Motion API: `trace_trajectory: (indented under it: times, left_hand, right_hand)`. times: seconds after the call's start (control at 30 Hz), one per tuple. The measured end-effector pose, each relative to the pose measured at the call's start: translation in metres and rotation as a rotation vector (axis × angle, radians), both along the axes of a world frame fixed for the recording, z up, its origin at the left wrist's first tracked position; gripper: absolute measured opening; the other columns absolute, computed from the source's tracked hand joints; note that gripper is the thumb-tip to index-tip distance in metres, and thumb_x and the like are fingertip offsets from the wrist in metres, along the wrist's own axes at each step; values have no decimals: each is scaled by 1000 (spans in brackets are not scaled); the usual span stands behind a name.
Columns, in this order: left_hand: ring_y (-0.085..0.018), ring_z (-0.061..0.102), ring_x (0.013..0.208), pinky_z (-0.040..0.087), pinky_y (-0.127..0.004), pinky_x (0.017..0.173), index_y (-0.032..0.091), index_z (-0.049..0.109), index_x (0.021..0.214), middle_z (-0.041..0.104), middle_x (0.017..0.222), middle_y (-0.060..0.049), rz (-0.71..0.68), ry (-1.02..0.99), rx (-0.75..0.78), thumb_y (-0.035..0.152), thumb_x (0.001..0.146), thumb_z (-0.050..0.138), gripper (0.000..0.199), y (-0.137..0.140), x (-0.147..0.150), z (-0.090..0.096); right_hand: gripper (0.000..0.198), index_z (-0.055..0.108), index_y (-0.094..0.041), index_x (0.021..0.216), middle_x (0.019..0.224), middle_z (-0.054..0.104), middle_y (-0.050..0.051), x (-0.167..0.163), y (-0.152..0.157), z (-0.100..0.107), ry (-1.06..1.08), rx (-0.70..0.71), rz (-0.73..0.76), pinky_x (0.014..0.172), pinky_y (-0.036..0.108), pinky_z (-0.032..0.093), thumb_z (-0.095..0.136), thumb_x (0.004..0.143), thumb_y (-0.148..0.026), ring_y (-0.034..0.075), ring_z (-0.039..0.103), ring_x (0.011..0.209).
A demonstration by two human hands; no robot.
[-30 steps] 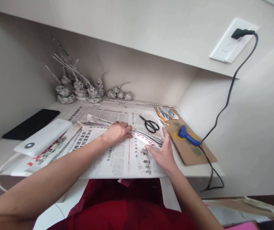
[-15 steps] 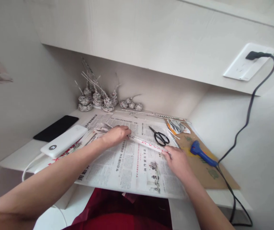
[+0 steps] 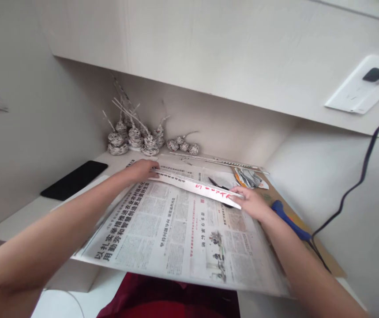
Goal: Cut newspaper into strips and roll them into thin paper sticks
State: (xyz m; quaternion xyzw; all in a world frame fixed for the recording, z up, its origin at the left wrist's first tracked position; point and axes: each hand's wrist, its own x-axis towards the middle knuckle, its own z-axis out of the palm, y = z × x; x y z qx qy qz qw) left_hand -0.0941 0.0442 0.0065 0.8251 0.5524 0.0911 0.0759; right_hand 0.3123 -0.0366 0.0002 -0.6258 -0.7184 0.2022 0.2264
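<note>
Left forearm reaching up from the lower left, left hand (image 3: 146,170) knuckles up, fingers curled tight on the far left end of the newspaper strips (image 3: 189,187). Right forearm angled in from the lower right; right hand (image 3: 253,203) pinching the other end, fingers nearly together. Strips stretched between both sets of fingertips, above the newspaper sheet (image 3: 149,238). Scissors (image 3: 214,182) partly hidden behind them, just left of the right fingers. Blue-handled tool (image 3: 291,224) beyond the right wrist.
</note>
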Motion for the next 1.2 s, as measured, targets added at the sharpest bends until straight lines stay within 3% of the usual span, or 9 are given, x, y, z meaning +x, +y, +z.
trace_trajectory:
  times: [0.2,0.37,0.47,0.57,0.73,0.83,1.0,1.1,1.2]
  left_hand:
    - [-26,62,103,44,-30,82,22,68,109,69,113,-8,144,44,-38,37,84,52,34,47,-2,1]
    - [-30,60,105,43,-39,85,24,70,107,69,113,-9,224,73,-7,35,84,51,31,76,2,-8]
    - [-32,59,107,37,-49,93,26,71,103,70,112,-9,278,86,32,33,85,51,28,86,6,-16]
    - [-36,55,112,29,-62,97,24,69,108,66,117,-13,319,92,86,30,86,49,30,88,10,-23]
    - [-46,49,115,27,-75,90,20,65,115,62,118,-21,316,149,184,24,84,51,34,70,23,-25]
    - [-44,51,112,21,-75,94,16,68,108,64,110,-21,289,181,244,21,83,51,30,54,31,-21]
    - [-44,50,111,18,-76,95,17,71,96,66,106,-20,239,193,325,21,81,53,24,40,35,-18]
    - [-43,53,109,22,-75,94,18,72,95,67,106,-20,253,197,260,23,80,56,22,30,41,-17]
    - [-39,58,107,22,-72,98,20,72,96,70,104,-15,182,102,192,24,82,57,21,1,61,-5]
  right_hand:
    - [25,71,-16,87,78,71,4,-4,82,-10,244,-39,-80,66,27,47,66,68,-30,17,63,69]
    - [18,72,-17,82,75,71,3,-8,127,-19,147,14,-117,66,28,47,67,68,-27,17,63,67]
    - [11,73,-19,78,78,72,4,-12,141,-22,52,64,-132,72,30,47,66,70,-23,19,64,74]
    - [16,73,-19,86,88,73,6,-16,146,-26,-28,134,-142,79,31,46,62,74,-21,20,65,84]
    - [29,69,-17,106,108,68,11,-16,131,-25,-133,271,-162,95,38,39,60,78,-23,25,59,105]
    - [26,70,-20,102,106,68,10,-16,106,-17,-224,331,-143,93,38,40,58,82,-31,26,59,104]
    - [24,69,-24,84,81,71,5,-20,52,-5,-380,102,-62,65,30,42,61,79,-47,21,63,75]
    - [25,65,-24,93,81,70,4,-22,29,-5,-430,24,-86,59,28,38,65,75,-41,20,62,70]
    - [24,61,-24,96,83,69,3,-21,18,-8,-422,12,-107,57,27,35,64,74,-30,19,60,68]
